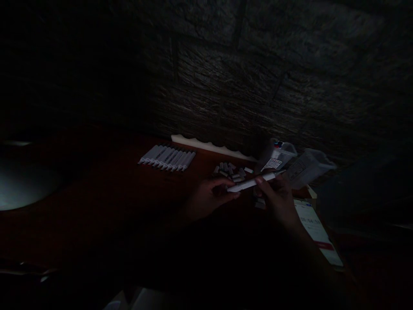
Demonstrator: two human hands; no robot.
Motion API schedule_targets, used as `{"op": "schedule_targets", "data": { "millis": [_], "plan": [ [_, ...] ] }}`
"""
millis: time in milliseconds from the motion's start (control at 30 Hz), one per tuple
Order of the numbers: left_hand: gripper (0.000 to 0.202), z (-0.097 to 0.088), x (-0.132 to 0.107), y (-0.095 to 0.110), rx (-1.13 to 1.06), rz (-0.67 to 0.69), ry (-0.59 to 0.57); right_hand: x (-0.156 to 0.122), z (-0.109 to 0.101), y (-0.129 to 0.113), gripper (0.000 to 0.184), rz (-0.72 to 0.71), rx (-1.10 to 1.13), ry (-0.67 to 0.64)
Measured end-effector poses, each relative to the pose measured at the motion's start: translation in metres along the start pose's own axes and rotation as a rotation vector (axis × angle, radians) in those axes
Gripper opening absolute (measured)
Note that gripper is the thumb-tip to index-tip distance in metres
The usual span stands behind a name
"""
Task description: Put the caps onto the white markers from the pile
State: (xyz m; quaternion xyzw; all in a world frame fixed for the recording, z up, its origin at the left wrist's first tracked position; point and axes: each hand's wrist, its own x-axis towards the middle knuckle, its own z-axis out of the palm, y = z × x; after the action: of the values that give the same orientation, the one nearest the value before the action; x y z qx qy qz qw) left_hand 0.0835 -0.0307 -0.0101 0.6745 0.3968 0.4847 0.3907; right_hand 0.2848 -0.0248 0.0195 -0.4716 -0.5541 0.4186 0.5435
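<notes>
A white marker (248,184) is held slantwise above the dark reddish table. My right hand (281,197) grips its right part between thumb and fingers. At its left end, the thumb and forefinger of my left hand (209,196) close around the tip. Just behind the marker lies a loose heap of small pale marker caps (230,168). A row of several white markers (167,157) lies side by side to the left of my hands. The picture is very dark, so fine detail on the held marker is lost.
Two clear plastic boxes (311,165) stand at the back right; the left one has a printed label. A lit phone screen (318,232) lies at the right edge. A pale wavy strip (209,145) runs along the textured wall (209,73). A whitish rounded object (22,187) is far left.
</notes>
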Motion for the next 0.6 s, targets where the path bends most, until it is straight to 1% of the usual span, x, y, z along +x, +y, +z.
{"op": "schedule_targets", "data": {
  "millis": [133,300,367,433,533,600],
  "plan": [
    [0.021,0.003,-0.003,0.001,0.007,-0.015,-0.025,-0.004,0.006,-0.008,0.024,-0.016,-0.077,0.003],
    [0.026,0.008,-0.005,0.0,-0.109,-0.051,-0.179,-0.011,0.017,-0.011,0.021,-0.064,-0.109,-0.014],
    [0.028,0.008,-0.005,-0.001,-0.149,-0.068,-0.215,-0.014,0.021,-0.009,0.021,-0.084,-0.129,-0.004],
    [0.029,0.008,-0.005,-0.001,-0.17,-0.074,-0.227,-0.017,0.024,-0.007,0.023,-0.078,-0.156,0.01],
    [0.029,0.007,-0.004,0.0,-0.178,-0.079,-0.238,-0.018,0.024,-0.006,0.025,-0.058,-0.161,0.006],
    [0.027,0.006,-0.004,0.002,-0.166,-0.096,-0.26,-0.015,0.018,-0.009,0.023,-0.055,-0.161,-0.057]
  ]
}}
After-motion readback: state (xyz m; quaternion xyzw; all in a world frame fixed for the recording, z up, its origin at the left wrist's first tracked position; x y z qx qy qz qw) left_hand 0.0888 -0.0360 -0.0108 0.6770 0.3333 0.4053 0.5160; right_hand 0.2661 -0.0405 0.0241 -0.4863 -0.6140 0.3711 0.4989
